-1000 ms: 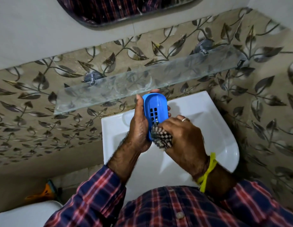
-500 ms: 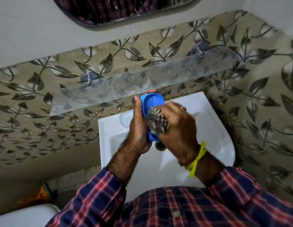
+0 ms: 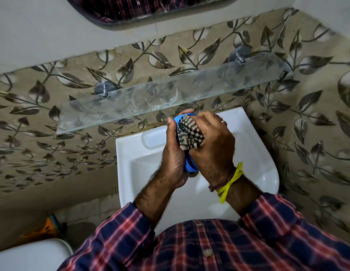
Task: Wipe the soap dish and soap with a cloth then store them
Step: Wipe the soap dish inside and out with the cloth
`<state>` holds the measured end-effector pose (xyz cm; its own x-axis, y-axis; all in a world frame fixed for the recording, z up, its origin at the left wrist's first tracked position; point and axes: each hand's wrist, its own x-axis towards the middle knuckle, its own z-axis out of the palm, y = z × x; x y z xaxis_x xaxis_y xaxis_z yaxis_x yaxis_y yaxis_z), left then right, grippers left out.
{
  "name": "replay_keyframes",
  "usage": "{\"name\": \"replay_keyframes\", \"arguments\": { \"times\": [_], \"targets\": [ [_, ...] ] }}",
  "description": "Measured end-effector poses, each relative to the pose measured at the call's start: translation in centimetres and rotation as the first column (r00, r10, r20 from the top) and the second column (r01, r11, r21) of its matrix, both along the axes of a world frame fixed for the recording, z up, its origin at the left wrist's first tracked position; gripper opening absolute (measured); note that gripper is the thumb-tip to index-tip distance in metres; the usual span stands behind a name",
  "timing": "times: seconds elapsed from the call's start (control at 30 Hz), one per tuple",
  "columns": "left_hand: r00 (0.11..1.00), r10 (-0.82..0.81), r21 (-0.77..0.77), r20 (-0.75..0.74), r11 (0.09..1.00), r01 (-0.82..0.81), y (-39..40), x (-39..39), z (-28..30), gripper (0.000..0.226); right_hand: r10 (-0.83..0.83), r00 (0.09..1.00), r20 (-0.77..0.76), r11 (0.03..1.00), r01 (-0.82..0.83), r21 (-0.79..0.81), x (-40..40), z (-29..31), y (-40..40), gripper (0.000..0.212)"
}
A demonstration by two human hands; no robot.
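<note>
A blue plastic soap dish (image 3: pixel 189 165) stands on edge over the white sink (image 3: pixel 254 159), and my left hand (image 3: pixel 173 153) grips it from the left side. My right hand (image 3: pixel 213 147) holds a bunched black-and-white checked cloth (image 3: pixel 190 134) and presses it against the upper part of the dish. Only the dish's top rim and bottom end show between my hands. No soap is visible.
A glass shelf (image 3: pixel 142 98) on two metal brackets runs along the leaf-patterned wall just above the sink. A mirror (image 3: pixel 142 8) hangs higher up. An orange object (image 3: pixel 47 229) and a white rounded fixture (image 3: pixel 31 255) sit at lower left.
My right hand has slid the cloth up the dish, from its lower end to its upper part, covering the slotted face. My left hand keeps its grip.
</note>
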<state>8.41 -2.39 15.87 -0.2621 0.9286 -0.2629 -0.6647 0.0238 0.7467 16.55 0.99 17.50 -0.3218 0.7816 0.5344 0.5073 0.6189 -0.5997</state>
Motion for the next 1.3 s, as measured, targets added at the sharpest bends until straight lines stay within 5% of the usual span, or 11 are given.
{"name": "replay_keyframes", "arguments": {
  "times": [0.13,0.33,0.5,0.67,0.9,1.3],
  "targets": [
    [1.000,0.011,-0.004,-0.013,1.000,-0.011,-0.4,-0.3,-0.2,0.056,0.097,0.989,0.112,0.993,-0.104,0.058,0.5,-0.7,-0.5,0.036],
    [0.984,0.123,0.030,-0.129,0.992,-0.120,-0.1,0.2,0.1,0.049,-0.066,0.997,0.034,0.989,0.061,0.136,0.1,-0.3,0.1,0.032],
    [0.980,0.140,0.029,-0.141,0.990,-0.137,-0.3,-0.4,-0.1,0.049,-0.051,0.976,0.211,0.999,0.052,-0.003,0.6,-1.0,-0.8,0.041],
    [0.967,0.139,0.006,-0.212,0.990,-0.141,0.1,-0.1,-0.4,0.050,-0.054,0.990,0.132,0.998,0.057,-0.014,0.1,-0.3,0.5,0.032],
    [0.976,0.134,0.004,-0.172,0.991,-0.135,0.0,-1.1,-0.9,0.052,0.082,0.954,0.288,0.994,-0.057,-0.094,1.3,-1.4,-0.5,0.040],
    [0.953,0.122,-0.010,-0.277,0.992,-0.130,-0.1,-1.5,-1.3,0.050,0.115,0.952,0.284,0.986,-0.076,-0.146,1.1,-1.8,-0.2,0.036]
  ]
}}
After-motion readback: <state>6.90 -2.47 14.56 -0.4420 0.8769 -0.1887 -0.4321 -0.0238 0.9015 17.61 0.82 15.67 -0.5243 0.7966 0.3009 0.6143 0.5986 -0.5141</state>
